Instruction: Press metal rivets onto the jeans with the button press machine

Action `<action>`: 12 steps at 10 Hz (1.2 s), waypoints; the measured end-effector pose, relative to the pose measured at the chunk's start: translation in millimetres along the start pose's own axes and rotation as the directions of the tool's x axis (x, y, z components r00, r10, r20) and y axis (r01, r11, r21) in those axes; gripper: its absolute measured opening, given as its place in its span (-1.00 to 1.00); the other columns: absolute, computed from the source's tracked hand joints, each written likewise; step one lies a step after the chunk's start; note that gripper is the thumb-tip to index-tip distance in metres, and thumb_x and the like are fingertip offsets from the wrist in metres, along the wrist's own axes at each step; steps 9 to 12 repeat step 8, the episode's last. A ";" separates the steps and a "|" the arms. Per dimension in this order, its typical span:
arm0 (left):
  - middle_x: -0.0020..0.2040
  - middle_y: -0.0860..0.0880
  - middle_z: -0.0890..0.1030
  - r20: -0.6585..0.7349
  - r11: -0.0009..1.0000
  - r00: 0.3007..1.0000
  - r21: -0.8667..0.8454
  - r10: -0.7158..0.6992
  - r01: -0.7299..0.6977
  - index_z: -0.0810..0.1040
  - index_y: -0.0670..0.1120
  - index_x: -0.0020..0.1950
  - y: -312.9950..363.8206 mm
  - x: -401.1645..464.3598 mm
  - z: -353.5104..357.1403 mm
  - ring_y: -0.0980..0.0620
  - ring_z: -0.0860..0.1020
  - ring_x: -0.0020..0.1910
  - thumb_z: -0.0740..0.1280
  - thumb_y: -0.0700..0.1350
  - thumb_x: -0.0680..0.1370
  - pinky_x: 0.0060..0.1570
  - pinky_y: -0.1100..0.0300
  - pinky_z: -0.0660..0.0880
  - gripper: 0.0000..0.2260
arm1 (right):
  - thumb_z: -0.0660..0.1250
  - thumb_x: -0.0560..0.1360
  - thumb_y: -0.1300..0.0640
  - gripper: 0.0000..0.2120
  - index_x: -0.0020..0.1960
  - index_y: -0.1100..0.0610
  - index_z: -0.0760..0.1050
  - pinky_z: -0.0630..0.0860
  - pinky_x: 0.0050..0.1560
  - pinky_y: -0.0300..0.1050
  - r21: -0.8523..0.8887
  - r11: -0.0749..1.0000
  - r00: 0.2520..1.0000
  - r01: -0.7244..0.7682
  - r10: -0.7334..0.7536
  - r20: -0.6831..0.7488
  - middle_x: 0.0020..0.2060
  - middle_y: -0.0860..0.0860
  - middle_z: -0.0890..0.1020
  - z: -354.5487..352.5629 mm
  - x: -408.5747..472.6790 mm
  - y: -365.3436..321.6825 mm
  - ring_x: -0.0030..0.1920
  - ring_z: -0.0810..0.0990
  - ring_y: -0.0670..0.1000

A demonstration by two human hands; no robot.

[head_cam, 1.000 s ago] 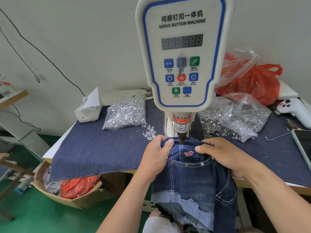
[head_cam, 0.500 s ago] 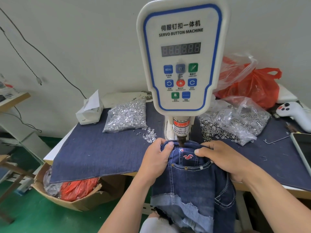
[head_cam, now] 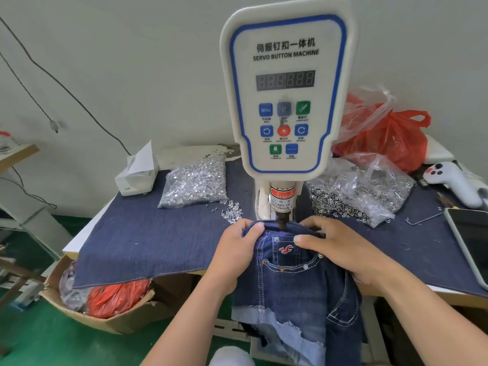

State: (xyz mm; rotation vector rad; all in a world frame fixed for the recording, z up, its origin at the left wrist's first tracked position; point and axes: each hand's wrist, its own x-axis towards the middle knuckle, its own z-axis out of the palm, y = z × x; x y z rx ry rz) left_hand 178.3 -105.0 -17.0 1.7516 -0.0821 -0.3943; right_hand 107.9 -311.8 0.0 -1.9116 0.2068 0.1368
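1. Nearest the camera, the frayed hem of the jeans (head_cam: 290,286) is seen hanging below the table edge; the dark denim runs up from there to both hands.
2. The left hand (head_cam: 232,249) is curled round the waistband's left side: thumb laid on top of the fabric, fingers tucked under it, so the cloth is gripped.
3. The right hand (head_cam: 340,249) is closed on the waistband's right side w/ the thumb pressed on the denim just right of the red bird logo (head_cam: 285,249); the other fingers are bent over the band's top edge.
4. Several rivets (head_cam: 282,269) are seen along the pocket seam, just below the right thumb, approx. between the two hands.
5. The waistband is held between both sets of fingertips, directly under the dark punch tip of the button press machine (head_cam: 286,101). Whether the tip touches the cloth can't be told.
6. Just beyond the left fingers, loose silver studs (head_cam: 232,211) are scattered on the denim-covered table (head_cam: 158,239), w/ a clear bag of studs (head_cam: 195,182) farther back & a white tissue box (head_cam: 137,171) left of it.
7. Beyond the right fingers, an open bag of ring-shaped parts (head_cam: 364,191) is spread out; behind it a red plastic bag (head_cam: 396,138) is seen.
8. Far right of the right hand, a white handheld controller (head_cam: 456,183) & a phone or tablet (head_cam: 470,241) are laid.
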 end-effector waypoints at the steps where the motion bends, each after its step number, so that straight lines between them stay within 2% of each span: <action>1: 0.01 -0.14 0.77 0.116 0.972 0.984 -0.177 -0.135 0.154 0.66 -0.18 0.03 0.9 -16.2 -6.4 -0.10 0.75 -0.05 0.33 0.02 0.67 -0.10 0.11 0.62 -0.73 | 0.47 0.47 -0.17 -0.78 0.07 -0.20 0.53 0.50 -0.02 -0.14 -0.122 0.992 0.998 0.017 -0.025 -0.058 -0.09 -0.17 0.71 6.6 -12.2 -5.8 -0.09 0.66 -0.22; 2: 0.07 -0.22 0.76 0.206 0.911 0.961 -0.332 -0.183 0.244 0.76 -0.11 0.10 13.3 -32.5 -5.7 -0.17 0.76 -0.03 0.33 0.05 0.64 -0.09 0.06 0.67 -0.71 | 0.41 0.53 -0.18 -0.82 0.07 -0.19 0.48 0.42 -0.12 -0.29 -0.246 0.967 0.987 0.072 -0.105 -0.123 -0.09 -0.21 0.66 14.5 -19.5 -10.4 -0.08 0.60 -0.26; 3: 0.09 -0.26 0.74 0.221 0.856 0.969 -0.477 -0.106 0.202 0.78 -0.08 0.07 32.9 -35.3 -3.9 -0.14 0.74 -0.08 0.36 0.06 0.59 -0.13 0.06 0.67 -0.71 | 0.38 0.60 -0.07 -0.90 0.01 -0.06 0.60 0.49 0.07 -0.09 -0.121 0.985 0.972 0.126 -0.146 -0.182 -0.09 -0.10 0.70 22.3 -15.5 -17.0 -0.03 0.65 -0.08; 4: 0.09 -0.23 0.75 0.262 0.868 0.953 -0.427 -0.151 0.255 0.79 -0.06 0.02 31.7 -50.8 -7.0 -0.13 0.73 -0.08 0.43 0.09 0.51 -0.12 0.07 0.67 -0.73 | 0.39 0.60 -0.03 -0.79 -0.07 0.09 0.65 0.49 0.09 0.02 0.103 0.993 0.993 0.055 -0.044 -0.106 -0.13 -0.02 0.74 23.5 -22.8 -10.8 -0.07 0.67 0.00; 5: -0.03 -0.17 0.75 0.316 0.899 0.923 -0.300 -0.221 0.318 0.77 -0.06 -0.02 22.4 -58.5 -7.0 -0.10 0.68 -0.18 0.44 0.06 0.54 -0.13 0.08 0.62 -0.78 | 0.41 0.54 -0.03 -0.70 0.01 0.22 0.70 0.56 0.12 0.00 0.408 0.908 0.995 -0.100 0.095 0.032 -0.01 0.18 0.75 23.1 -45.0 4.4 -0.01 0.72 0.13; 6: 0.15 -0.21 0.69 0.405 0.879 0.884 -0.302 -0.232 0.369 0.65 -0.27 0.02 15.4 -74.9 -11.9 -0.10 0.59 -0.05 0.38 -0.06 0.65 0.14 0.04 0.56 -0.74 | 0.34 0.56 -0.19 -0.59 0.09 0.13 0.69 0.56 0.24 0.10 0.371 0.918 0.988 -0.140 0.154 -0.008 0.05 0.17 0.73 38.3 -68.2 15.3 0.15 0.69 0.17; 7: -0.10 -0.25 0.72 0.425 0.775 0.881 -0.478 -0.209 0.414 0.71 -0.16 -0.21 24.2 -73.5 5.9 -0.17 0.69 -0.20 0.59 0.05 0.23 -0.14 0.00 0.67 -0.69 | 0.18 0.31 -0.59 -0.45 0.11 -0.29 0.51 0.40 0.35 0.02 -0.005 0.994 0.951 -0.109 0.103 -0.290 0.18 -0.19 0.56 63.8 -103.2 19.5 0.29 0.47 -0.07; 8: -0.38 -0.11 0.60 0.362 0.664 0.926 -0.668 -0.105 0.336 0.61 -0.09 -0.43 16.7 -83.8 28.7 -0.05 0.59 -0.45 0.46 -0.03 0.21 -0.38 0.20 0.58 -0.86 | 0.01 -0.16 -0.83 0.21 0.35 -0.20 0.23 0.33 0.26 -0.33 0.010 0.994 0.974 -0.110 0.110 -0.197 0.33 -0.07 0.33 87.6 -125.4 2.5 0.18 0.41 -0.12; 12: -0.38 -0.11 0.60 0.362 0.664 0.926 -0.668 -0.105 0.336 0.61 -0.09 -0.43 16.7 -83.8 28.7 -0.05 0.59 -0.45 0.46 -0.03 0.21 -0.38 0.20 0.58 -0.86 | 0.01 -0.16 -0.83 0.21 0.35 -0.20 0.23 0.33 0.26 -0.33 0.010 0.994 0.974 -0.110 0.110 -0.197 0.33 -0.07 0.33 87.6 -125.4 2.5 0.18 0.41 -0.12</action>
